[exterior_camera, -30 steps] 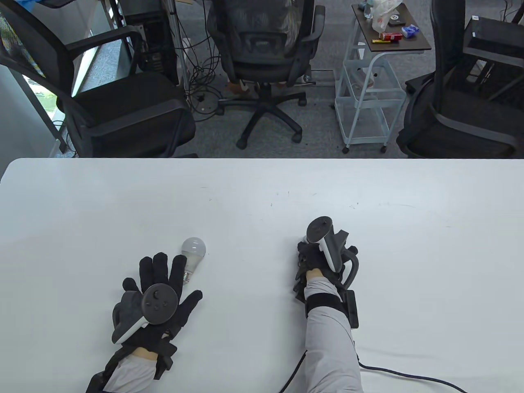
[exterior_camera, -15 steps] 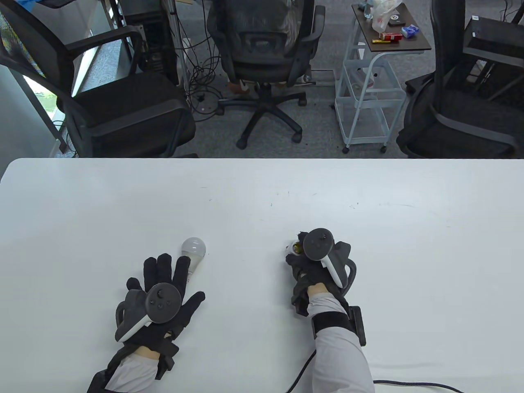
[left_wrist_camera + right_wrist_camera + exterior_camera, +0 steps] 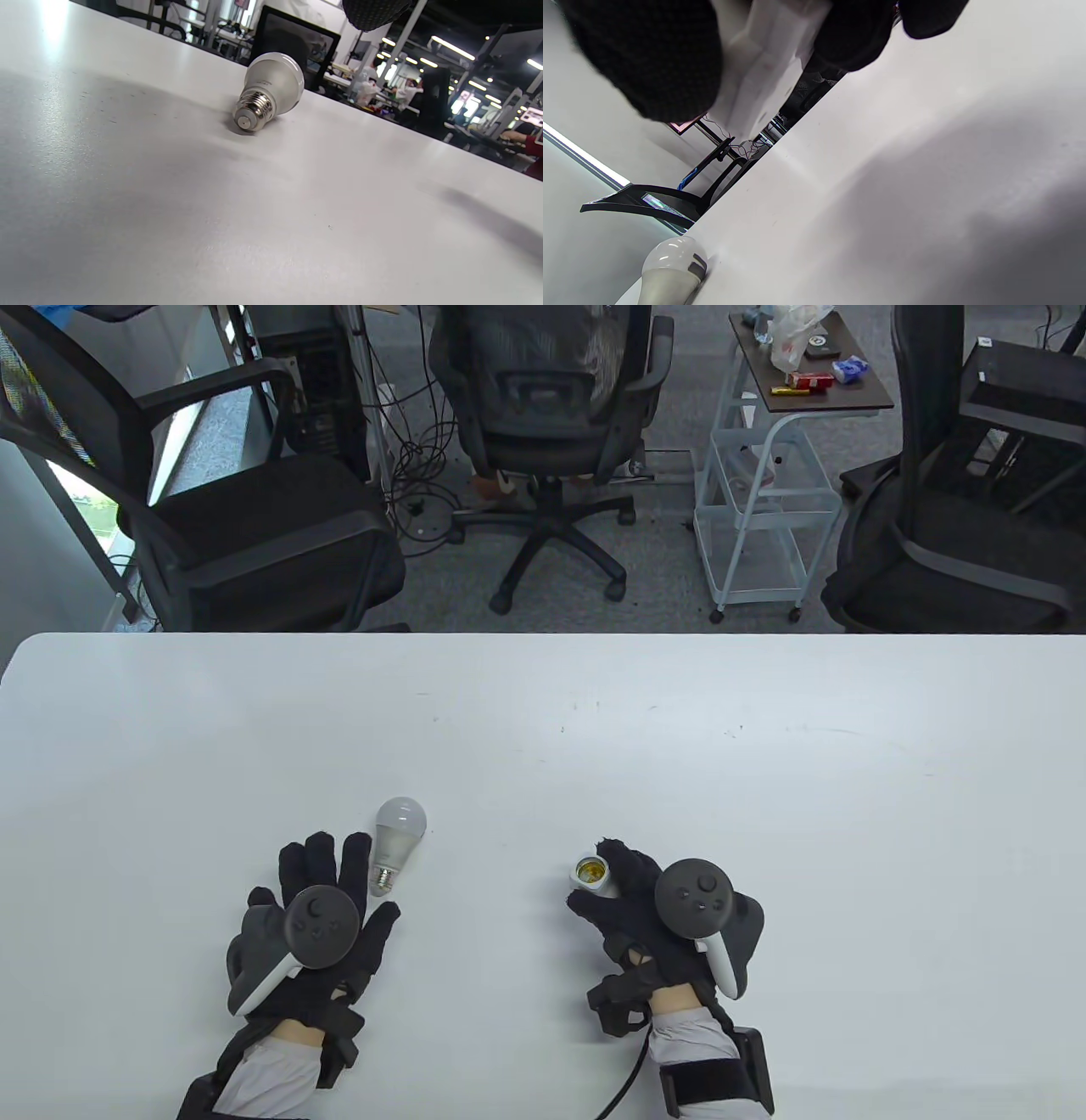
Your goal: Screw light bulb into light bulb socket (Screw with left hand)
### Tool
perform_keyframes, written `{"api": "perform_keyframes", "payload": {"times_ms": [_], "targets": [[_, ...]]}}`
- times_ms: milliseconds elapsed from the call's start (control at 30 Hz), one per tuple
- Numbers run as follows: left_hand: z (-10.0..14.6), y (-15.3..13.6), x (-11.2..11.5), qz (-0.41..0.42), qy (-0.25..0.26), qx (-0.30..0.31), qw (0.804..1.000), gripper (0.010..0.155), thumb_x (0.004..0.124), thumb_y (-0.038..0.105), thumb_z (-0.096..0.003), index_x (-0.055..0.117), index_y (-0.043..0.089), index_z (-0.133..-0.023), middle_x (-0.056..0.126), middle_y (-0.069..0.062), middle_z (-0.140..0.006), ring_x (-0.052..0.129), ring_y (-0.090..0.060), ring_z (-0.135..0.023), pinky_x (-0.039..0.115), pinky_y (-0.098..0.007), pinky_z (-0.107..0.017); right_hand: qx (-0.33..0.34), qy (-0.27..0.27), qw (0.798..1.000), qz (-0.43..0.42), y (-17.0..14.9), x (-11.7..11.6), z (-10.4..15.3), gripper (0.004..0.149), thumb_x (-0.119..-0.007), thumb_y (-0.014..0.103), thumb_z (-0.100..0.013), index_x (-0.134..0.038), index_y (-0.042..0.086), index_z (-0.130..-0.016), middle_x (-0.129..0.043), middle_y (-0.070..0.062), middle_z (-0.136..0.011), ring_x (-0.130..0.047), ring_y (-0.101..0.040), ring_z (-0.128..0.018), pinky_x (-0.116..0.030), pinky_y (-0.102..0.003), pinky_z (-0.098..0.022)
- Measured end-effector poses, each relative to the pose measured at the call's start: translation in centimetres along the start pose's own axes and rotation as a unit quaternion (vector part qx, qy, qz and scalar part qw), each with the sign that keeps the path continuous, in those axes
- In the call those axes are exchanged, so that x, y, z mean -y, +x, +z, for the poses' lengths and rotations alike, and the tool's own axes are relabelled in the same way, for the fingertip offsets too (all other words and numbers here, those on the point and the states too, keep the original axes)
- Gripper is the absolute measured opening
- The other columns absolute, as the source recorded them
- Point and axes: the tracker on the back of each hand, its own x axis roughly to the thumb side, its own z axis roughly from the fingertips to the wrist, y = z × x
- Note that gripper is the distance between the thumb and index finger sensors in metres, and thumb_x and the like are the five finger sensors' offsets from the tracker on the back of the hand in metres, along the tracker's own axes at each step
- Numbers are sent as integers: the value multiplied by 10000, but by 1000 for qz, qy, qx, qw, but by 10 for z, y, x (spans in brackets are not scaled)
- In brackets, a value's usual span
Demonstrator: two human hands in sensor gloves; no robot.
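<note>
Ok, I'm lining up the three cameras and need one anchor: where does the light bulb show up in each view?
Table view: the light bulb lies on its side on the white table, just beyond the left hand, dome away from the person.
Left wrist view: upper centre, screw base toward the camera.
Right wrist view: bottom left corner, partly cut off.
Shared landmark: the white table itself.

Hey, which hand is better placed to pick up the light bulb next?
Left. The left hand lies open on the table with its fingertips right beside the light bulb, which lies on its side, free. The right hand is farther away and already grips the socket.
</note>
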Motion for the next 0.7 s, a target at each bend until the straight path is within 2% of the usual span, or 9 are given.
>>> {"api": "perform_keyframes", "payload": {"times_ms": [133, 267, 367, 533, 700], "targets": [[-3, -1, 4, 8, -2, -9, 1000, 775, 568, 427, -664, 6, 215, -1154, 11, -292, -1167, 1, -547, -1024, 118, -843, -592, -3, 1, 1000, -18, -3, 1, -2, 669, -969, 341, -399, -679, 131, -964, -706, -185, -971, -786, -362, -718, -564, -649, -646], [-15, 4, 7, 22, -28, -23, 999, 767, 571, 391, -666, 1, 223, -1151, 18, -297, -1167, 53, -563, -1042, 146, -846, -605, 8, 5, 1000, -24, -1, 2, -1, 665, -966, 340, -401, -682, 134, -965, -705, -187, -973, -785, -363, -723, -559, -653, -646], [-32, 12, 4, -4, -44, -35, 998, 781, 595, 380, -662, -1, 232, -1146, 31, -302, -1167, 134, -565, -1063, 160, -846, -614, 14, 6, 1000, -26, 1, 3, 0, 666, -963, 341, -403, -678, 135, -969, -703, -189, -976, -784, -368, -728, -556, -657, -645], [-70, 22, 3, -47, -89, -67, 993, 939, 683, 483, -649, -136, 279, -1062, 15, -312, -1156, 253, -551, -1080, 195, -832, -643, 7, 8, 999, -33, 0, 6, 0, 667, -957, 346, -411, -669, 141, -976, -695, -193, -980, -781, -366, -729, -557, -653, -645], [-106, 26, 4, -126, -134, -112, 977, 924, 694, 489, -650, -121, 331, -1056, 90, -320, -1170, 357, -531, -1079, 260, -813, -679, 2, 20, 999, -45, -4, 9, -3, 666, -953, 347, -417, -663, 151, -984, -686, -199, -988, -775, -373, -738, -549, -656, -647]]}}
